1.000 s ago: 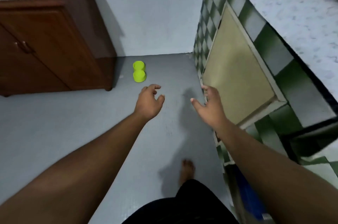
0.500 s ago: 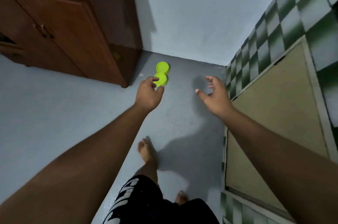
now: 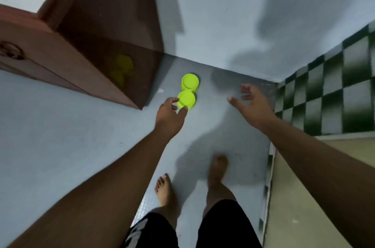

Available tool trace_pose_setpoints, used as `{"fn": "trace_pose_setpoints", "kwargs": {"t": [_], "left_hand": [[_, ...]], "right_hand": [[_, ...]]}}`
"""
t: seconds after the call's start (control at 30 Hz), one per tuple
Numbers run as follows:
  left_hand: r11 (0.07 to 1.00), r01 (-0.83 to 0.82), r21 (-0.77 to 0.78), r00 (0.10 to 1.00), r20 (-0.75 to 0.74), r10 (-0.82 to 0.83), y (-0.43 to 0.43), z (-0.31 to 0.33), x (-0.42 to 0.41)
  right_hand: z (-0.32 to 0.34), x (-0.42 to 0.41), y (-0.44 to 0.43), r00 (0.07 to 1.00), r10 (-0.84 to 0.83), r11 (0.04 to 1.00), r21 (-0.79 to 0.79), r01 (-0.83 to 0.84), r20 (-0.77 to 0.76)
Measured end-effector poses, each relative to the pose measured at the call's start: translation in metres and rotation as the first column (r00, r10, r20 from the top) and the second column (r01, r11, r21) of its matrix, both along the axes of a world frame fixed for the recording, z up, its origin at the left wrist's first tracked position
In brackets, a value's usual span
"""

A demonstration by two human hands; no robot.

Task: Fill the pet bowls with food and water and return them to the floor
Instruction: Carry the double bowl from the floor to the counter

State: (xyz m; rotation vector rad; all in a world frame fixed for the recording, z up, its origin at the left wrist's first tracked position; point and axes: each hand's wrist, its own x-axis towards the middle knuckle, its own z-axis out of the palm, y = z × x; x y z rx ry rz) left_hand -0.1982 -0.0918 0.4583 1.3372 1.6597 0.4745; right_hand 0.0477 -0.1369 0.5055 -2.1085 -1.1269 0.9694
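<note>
Lime-green plastic double pet bowl (image 3: 188, 91), two round cups joined, sits on the grey floor (image 3: 60, 136) in the corner, about 12 o'clock from the person's feet. One cup is far and one near, and both look empty from above. The dark brown wooden cabinet (image 3: 91, 45) stands at the bowl's 9 o'clock, near but apart, and a faint yellow reflection of the bowl shows on its glossy side. The pale wall (image 3: 213, 14) is at the bowl's 12 o'clock.

Left hand (image 3: 169, 116) is at 7 o'clock of the near cup, fingers loosely curved with thumb and forefinger apart in a medium-wide C at the cup's rim. It holds nothing firmly, and I cannot tell if skin touches plastic.

Right hand (image 3: 251, 103) is at 3 o'clock of the bowl, well apart, with fingers spread wide and nothing in them. It is blurred.

Green-and-white checkered tile wall (image 3: 334, 89) is at 3 o'clock of the right hand, with a beige flat panel (image 3: 304, 187) at 5 o'clock of the view. Two bare feet stand on the floor at 6 o'clock, the left foot (image 3: 164, 189) nearer the camera and the right foot (image 3: 218, 168) ahead and blurred. Black shorts (image 3: 223, 227) are at the bottom edge.
</note>
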Motion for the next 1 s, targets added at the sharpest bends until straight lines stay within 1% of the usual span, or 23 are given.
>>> {"fn": "trace_pose_setpoints", "kwargs": {"t": [0.1,0.17,0.27,0.4,0.47,0.53,0.67,0.73,0.87,1.0], "left_hand": [[0.994,-0.089,-0.066,0.996,0.019,0.090,0.050,-0.053,0.024],[0.977,-0.179,-0.114,0.983,0.027,0.183,0.081,-0.094,0.040],[0.950,-0.266,-0.163,0.960,0.042,0.276,0.118,-0.172,0.066],[0.898,-0.382,-0.219,0.914,0.055,0.402,0.146,-0.276,0.094],[0.864,-0.435,-0.253,0.883,0.067,0.464,0.157,-0.329,0.105],[0.832,-0.487,-0.266,0.848,0.083,0.523,0.166,-0.380,0.111],[0.771,-0.575,-0.274,0.791,0.057,0.609,0.168,-0.462,0.114],[0.730,-0.616,-0.295,0.758,0.030,0.652,0.165,-0.494,0.112],[0.626,-0.645,-0.438,0.685,0.032,0.728,0.160,-0.545,0.109],[0.592,-0.642,-0.487,0.645,0.073,0.760,0.159,-0.570,0.114]], "right_hand": [[-0.057,0.026,0.071,0.999,0.024,0.999,-0.034,-0.026,-0.041],[-0.107,0.040,0.120,0.997,0.064,0.997,-0.049,-0.066,-0.030],[-0.198,0.054,0.186,0.992,0.126,0.989,-0.074,-0.126,0.000],[-0.312,0.060,0.258,0.982,0.184,0.975,-0.116,-0.189,-0.050],[-0.363,0.064,0.289,0.977,0.206,0.968,-0.132,-0.213,-0.059],[-0.412,0.065,0.315,0.973,0.227,0.966,-0.124,-0.229,-0.025],[-0.502,0.067,0.342,0.964,0.266,0.957,-0.121,-0.264,0.001],[-0.536,0.069,0.349,0.948,0.317,0.938,-0.154,-0.311,0.016],[-0.581,0.061,0.367,0.933,0.353,0.922,-0.191,-0.337,0.061],[-0.606,0.048,0.390,0.913,0.390,0.915,-0.160,-0.370,0.118]]}}
